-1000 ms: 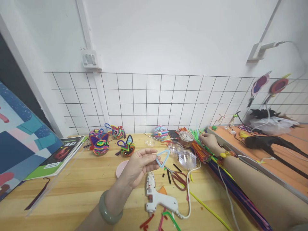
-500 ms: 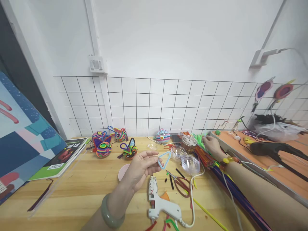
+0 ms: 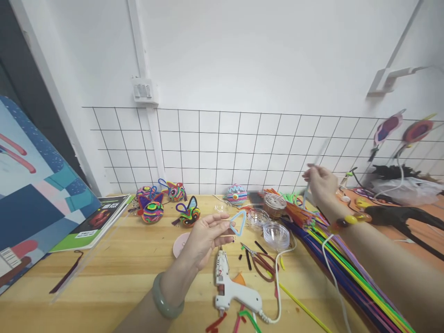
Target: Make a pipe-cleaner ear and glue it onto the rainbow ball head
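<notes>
Between the thumb and fingers of my left hand (image 3: 211,236) is a light blue pipe cleaner triangle (image 3: 237,224), held above the table. My right hand (image 3: 321,185) is raised over the pipe cleaner bundle (image 3: 342,259), its fingers pinched on a pale blue pipe cleaner (image 3: 323,150) that sticks up and is smeared by motion. Below my left hand lies a white glue gun (image 3: 227,286). Scissors (image 3: 262,263) with reddish handles rest beside it, among short black pipe cleaner pieces (image 3: 249,260).
Clear plastic cups (image 3: 276,236) and a lidded round tub (image 3: 275,203) stand behind the scissors. Several yarn-wrapped ornaments (image 3: 151,210) sit at the back left. A pink disc (image 3: 180,244) is partly behind my left wrist. The glue gun's white cord (image 3: 278,291) loops across the table. Books (image 3: 93,226) lie left.
My right hand has risen from the bundle, drawing the pale blue pipe cleaner up. My left hand still holds the triangle, turned slightly. The view has shifted a little.
</notes>
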Available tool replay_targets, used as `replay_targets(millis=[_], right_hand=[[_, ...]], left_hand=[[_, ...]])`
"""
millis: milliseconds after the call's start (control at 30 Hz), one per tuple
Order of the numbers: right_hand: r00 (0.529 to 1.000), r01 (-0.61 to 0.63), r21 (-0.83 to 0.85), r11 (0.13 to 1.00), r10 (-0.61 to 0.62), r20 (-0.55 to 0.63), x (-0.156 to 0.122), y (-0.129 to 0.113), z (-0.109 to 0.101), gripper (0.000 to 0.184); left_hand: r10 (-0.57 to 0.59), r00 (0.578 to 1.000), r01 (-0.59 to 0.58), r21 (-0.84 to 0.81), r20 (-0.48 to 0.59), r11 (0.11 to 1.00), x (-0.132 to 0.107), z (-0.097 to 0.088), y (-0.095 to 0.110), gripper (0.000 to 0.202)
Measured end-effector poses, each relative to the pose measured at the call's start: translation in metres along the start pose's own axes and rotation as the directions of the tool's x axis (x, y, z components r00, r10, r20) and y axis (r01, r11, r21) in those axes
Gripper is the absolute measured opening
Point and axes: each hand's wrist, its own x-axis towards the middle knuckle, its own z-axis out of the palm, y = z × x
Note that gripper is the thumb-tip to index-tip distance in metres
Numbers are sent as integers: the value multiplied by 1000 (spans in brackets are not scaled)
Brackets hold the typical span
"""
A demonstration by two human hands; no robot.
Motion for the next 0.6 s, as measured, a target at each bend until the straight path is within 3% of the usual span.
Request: replay_targets(millis=[133, 300, 467, 600], right_hand=[[987, 24, -84, 996, -10, 160, 4, -14, -2, 14], [989, 123, -105, 987, -114, 92, 1, -26, -2, 30], [967, 252, -108, 962, -247, 57, -23, -38, 3, 30], [925, 351, -128, 928, -322, 200, -42, -54, 12, 19]], left_hand=[[-14, 1000, 14, 10, -14, 1000, 1, 0, -1, 25], [-14, 1000, 14, 24, -11, 1000, 1, -1, -2, 24], [-4, 999, 5, 33, -34, 999, 3, -1, -3, 22], [-5, 1000, 6, 43, -31, 999, 5, -1, -6, 23]])
